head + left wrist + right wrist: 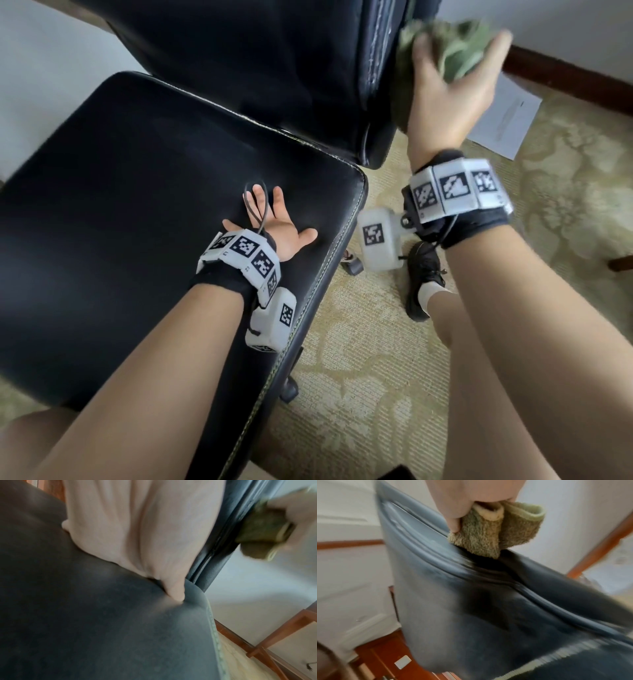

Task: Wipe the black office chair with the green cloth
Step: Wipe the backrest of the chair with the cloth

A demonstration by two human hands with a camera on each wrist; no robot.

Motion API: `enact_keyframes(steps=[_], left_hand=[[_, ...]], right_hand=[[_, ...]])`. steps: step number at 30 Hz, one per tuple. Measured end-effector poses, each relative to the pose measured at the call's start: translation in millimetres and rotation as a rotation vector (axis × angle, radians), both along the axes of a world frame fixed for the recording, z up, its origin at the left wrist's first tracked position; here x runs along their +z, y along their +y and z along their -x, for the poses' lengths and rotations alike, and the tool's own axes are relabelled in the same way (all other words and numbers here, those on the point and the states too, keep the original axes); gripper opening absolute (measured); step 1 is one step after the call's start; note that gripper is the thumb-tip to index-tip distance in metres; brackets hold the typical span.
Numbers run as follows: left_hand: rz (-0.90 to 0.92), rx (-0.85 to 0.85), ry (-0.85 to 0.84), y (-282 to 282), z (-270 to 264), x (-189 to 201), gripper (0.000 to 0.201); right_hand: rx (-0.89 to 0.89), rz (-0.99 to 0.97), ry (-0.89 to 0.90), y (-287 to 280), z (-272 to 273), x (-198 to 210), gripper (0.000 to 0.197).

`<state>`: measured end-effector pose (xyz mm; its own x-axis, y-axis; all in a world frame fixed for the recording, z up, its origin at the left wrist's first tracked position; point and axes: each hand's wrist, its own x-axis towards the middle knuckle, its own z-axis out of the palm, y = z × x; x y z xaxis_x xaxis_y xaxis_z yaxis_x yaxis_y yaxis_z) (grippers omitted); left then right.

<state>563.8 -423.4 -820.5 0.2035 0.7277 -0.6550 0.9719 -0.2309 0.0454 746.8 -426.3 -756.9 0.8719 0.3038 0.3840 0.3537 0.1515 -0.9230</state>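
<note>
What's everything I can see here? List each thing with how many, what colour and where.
office chair: one, black with pale stitching; seat at centre-left, backrest rising at top centre.
green cloth: one, green, bunched against the side edge of the backrest.
sheet of paper: one, white, on the carpet at right.
carpet: one, beige patterned, under the chair.
skirting board: one, dark brown, along the wall at top right.
shoe: one seen, black, with a white sock, on the carpet.
wrist bands: two, white with black square markers, one on each wrist.
left hand: fingers spread, pressing flat on the seat.
right hand: grips the cloth against the backrest.
</note>
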Motion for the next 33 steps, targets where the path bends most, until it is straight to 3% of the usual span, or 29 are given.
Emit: enact_keyframes(steps=[3,8,11,16,21,26,29,33], left_hand=[[-0.021,0.002,-0.021,-0.3,0.2,-2.8,0.093],[-0.003,0.03,-0.03,1.6,-4.5,1.4,0.095],[0.01,0.062,-0.089,16.3,-6.9,27.2,0.08],[-0.191,0.248,-0.534,48.4,-12.0,97.2,0.053],[-0.693,0.413,-1.012,71.5,-19.8,159.3,0.04],[-0.976,0.175,-1.287,76.4,-37.9,215.5,0.043],[-1.051,-0.074,-1.247,82.3,-50.3,241.9,0.049],[-1.054,-0.252,-1.144,93.0,-63.7,272.6,0.054]], right_hand=[[0.013,-0.026,-0.076,11.4,-2.7,16.6,0.04],[0.077,0.204,0.095,4.6,5.4,-15.8,0.038],[0.07,0.225,0.161,2.7,8.3,-9.4,0.046],[0.061,0.172,0.172,-1.7,7.3,13.1,0.038],[0.054,0.041,0.146,0.6,4.3,51.5,0.039],[0.075,-0.017,0.07,3.4,-0.3,88.2,0.036],[0.074,-0.057,0.032,7.8,-5.3,120.6,0.037],[0.117,-0.009,-0.01,12.5,-12.7,141.2,0.034]])
